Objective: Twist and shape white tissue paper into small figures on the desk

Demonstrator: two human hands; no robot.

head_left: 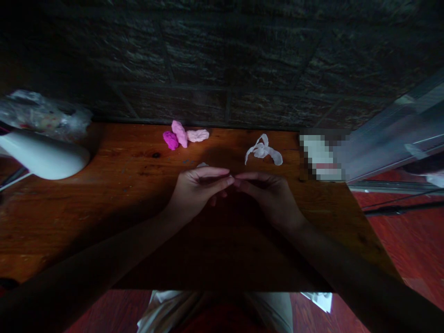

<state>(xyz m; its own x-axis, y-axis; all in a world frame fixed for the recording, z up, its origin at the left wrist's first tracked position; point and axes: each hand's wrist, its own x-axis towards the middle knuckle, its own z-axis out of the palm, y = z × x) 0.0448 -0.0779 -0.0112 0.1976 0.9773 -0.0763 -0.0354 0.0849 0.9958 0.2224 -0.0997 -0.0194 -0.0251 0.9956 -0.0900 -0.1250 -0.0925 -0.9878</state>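
My left hand [197,189] and my right hand [268,194] meet fingertip to fingertip over the middle of a wooden table [104,208]. Both sets of fingers are curled and pressed together in a pinch. Whatever lies between them is too small and dark to make out. A small pale scrap [202,164] peeks out just behind my left hand. Three lumps of pink clay-like material [183,134] lie at the back of the table, beyond my left hand. A crumpled white strip [263,150] lies beyond my right hand.
A white lamp head [43,157] reaches in from the left, with a crinkled plastic bag [41,113] behind it. A dark brick wall [222,60] backs the table. A blurred white object [321,157] sits at the right edge, and red floor [409,240] lies beyond.
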